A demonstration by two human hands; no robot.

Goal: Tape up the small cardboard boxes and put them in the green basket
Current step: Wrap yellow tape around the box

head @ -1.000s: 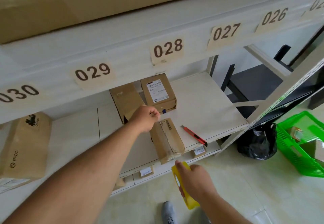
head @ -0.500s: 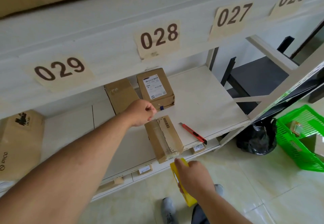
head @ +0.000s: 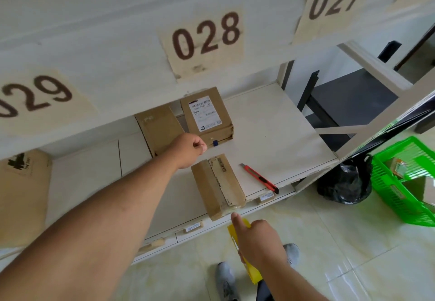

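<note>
From the head view, the left hand [head: 189, 149] is out over the middle of the white shelf [head: 277, 136], fingers curled into a fist; whether it pinches anything, I cannot tell. Just below it lies the small cardboard box [head: 217, 186], its near end jutting past the shelf's front edge, a pale strip running along its top. The right hand [head: 257, 242] hovers just off that overhanging end, gripping the yellow tape dispenser [head: 253, 271], forefinger pointing up at the box's corner. A red utility knife [head: 259, 178] sits right of the box, its tip at the front edge. Two more boxes, a labelled box [head: 207, 114] and a plain box [head: 160, 126], stand toward the back. Bare shelf runs to the right-hand corner. On the floor, right, the green basket [head: 386, 183] holds cardboard, beside a black bag [head: 343, 183].
</note>
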